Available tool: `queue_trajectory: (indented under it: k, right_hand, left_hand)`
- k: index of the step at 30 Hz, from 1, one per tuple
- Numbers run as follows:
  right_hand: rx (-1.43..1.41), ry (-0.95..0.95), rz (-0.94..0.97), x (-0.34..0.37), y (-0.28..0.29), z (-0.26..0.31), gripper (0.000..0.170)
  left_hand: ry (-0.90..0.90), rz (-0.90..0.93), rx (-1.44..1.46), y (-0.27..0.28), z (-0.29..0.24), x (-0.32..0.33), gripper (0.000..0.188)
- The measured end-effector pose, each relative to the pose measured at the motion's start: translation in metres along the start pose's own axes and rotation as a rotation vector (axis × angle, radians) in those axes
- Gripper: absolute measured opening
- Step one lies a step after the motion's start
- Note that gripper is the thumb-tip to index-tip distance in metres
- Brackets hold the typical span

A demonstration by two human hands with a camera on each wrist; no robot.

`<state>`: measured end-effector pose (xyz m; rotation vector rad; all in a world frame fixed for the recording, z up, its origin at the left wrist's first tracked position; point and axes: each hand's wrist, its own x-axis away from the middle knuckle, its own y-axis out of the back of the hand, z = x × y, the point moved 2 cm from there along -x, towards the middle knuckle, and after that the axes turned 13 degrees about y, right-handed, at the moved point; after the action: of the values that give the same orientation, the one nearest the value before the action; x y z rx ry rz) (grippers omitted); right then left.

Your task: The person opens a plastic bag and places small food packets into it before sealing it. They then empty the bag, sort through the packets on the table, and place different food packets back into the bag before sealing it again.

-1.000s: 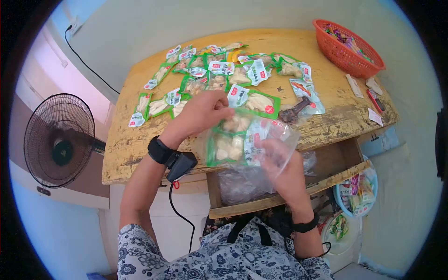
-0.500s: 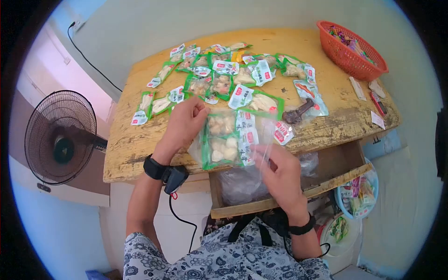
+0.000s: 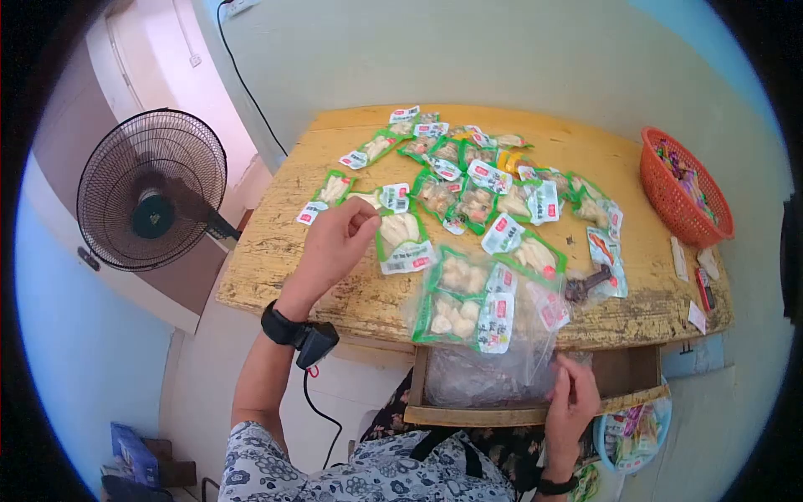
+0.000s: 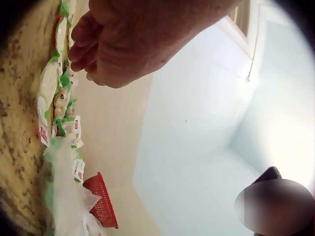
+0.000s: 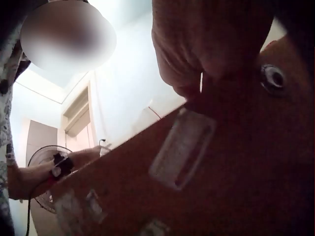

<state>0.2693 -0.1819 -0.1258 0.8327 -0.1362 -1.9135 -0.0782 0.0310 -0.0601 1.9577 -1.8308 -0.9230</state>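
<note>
On the desk's front edge lies a clear plastic bag (image 3: 544,326) with green-edged food packs (image 3: 460,297) inside, partly over the open drawer (image 3: 623,372). My left hand (image 3: 332,247) is over the desk, fingers loosely bent, right beside a pack of pale pieces (image 3: 401,234). In the left wrist view the left hand (image 4: 128,42) shows bent fingers above a row of packs (image 4: 61,96). My right hand (image 3: 573,397) is over the drawer's front, fingers loosely bent, near the bag's lower corner. Nothing shows within its grasp.
Several more packs (image 3: 477,205) cover the desk's middle and back. A red basket (image 3: 682,197) with colourful wrapped items stands at the right. Crumpled plastic bags (image 3: 477,381) fill the drawer's left. A fan (image 3: 150,201) stands at left; a blue basin (image 3: 600,439) sits below right.
The plastic bag, held up between both hands before, now lies on the desk's front edge. The left hand has let go and is beside another pack; the right has drawn back over the drawer.
</note>
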Motion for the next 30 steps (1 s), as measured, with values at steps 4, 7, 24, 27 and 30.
queue_trajectory:
  k: [4, 7, 24, 27, 30]
  right_hand:
    - [-0.079, -0.021, -0.082, 0.007, -0.003, 0.0, 0.019]
    - [0.046, 0.123, -0.055, 0.005, -0.007, -0.002, 0.02]
    - [-0.016, 0.255, -0.127, 0.014, -0.002, -0.009, 0.02]
    - [-0.174, 0.098, -0.178, 0.013, 0.0, -0.004, 0.02]
    - [-0.359, -0.017, -0.214, 0.011, 0.007, -0.005, 0.021]
  left_hand:
    - [-0.073, -0.024, -0.096, -0.003, -0.013, -0.031, 0.027]
    - [-0.155, -0.107, -0.345, -0.024, -0.009, -0.068, 0.039]
    - [-0.118, -0.021, 0.31, -0.029, -0.015, -0.103, 0.017]
    - [0.031, 0.049, 0.488, -0.001, -0.06, -0.071, 0.018]
    - [-0.152, 0.104, 0.655, 0.001, -0.097, -0.041, 0.016]
